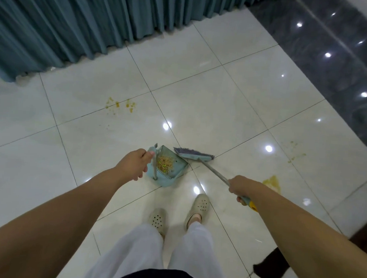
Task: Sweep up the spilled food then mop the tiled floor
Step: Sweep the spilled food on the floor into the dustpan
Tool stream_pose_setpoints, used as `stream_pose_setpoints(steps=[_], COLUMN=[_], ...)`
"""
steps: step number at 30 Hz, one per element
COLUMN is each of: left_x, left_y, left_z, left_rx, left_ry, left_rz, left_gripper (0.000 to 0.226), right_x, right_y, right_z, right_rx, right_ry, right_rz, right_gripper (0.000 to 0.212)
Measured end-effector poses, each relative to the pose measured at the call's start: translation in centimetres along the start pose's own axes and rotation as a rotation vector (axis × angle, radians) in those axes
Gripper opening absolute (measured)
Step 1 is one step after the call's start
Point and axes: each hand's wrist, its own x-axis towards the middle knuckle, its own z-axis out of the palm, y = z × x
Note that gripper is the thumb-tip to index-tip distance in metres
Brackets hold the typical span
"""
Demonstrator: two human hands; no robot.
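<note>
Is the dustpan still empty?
No, the dustpan already holds a pile of spilled food while the broom rests beside its mouth.

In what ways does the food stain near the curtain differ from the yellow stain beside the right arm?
The stain near the curtain is many small scattered spots; the yellow stain by the right arm is one solid patch. The first lies far beyond the dustpan, the second close to the person's feet. Both are yellowish and lie unswept on the white tiled floor.
</note>
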Motion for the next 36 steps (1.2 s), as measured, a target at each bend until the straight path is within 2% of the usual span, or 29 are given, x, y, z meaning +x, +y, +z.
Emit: stream_pose_setpoints(steps=[2,5,8,11,17,24,27,31,36], left_x=[-0.4,-0.9,-1.1,-1.1,-1.0,-0.3,-0.3,-0.6,-1.2], left_y=[-0.2,-0.9,-1.7,-2.4,-3.4,-2.8,-2.5,-2.8,-3.8], left_z=[0.2,0.4,0.4,0.4,0.5,0.2,0.2,0.0,-0.7], left_rx=[0.004,0.171,0.325,0.383,0.462,0.519,0.525,0.508,0.465], left_ry=[0.069,0.168,0.221,0.254,0.258,0.197,0.181,0.171,0.191], left_rz=[0.001,0.045,0.089,0.108,0.094,0.141,0.151,0.154,0.174], left_gripper=[0.05,0.061,0.061,0.058,0.056,0.055,0.053,0.054,0.06], right_x=[-0.6,-1.0,-1.0,-0.9,0.1,-1.1,-2.4,-3.9,-5.5], right_y=[0.7,1.5,2.1,2.7,1.8,0.0,0.4,1.5,2.8], right_z=[0.2,0.1,-0.4,-0.5,0.3,3.6,4.5,4.6,3.8], right_rx=[-0.005,0.034,0.106,0.191,0.413,0.405,0.438,0.434,0.38], right_ry=[0.012,0.01,-0.018,-0.036,-0.085,-0.225,-0.304,-0.368,-0.345], right_rz=[-0.007,0.007,0.026,0.028,0.083,0.122,0.111,0.019,-0.021], right_gripper=[0.034,0.035,0.026,0.014,0.016,0.02,0.015,0.038,0.039])
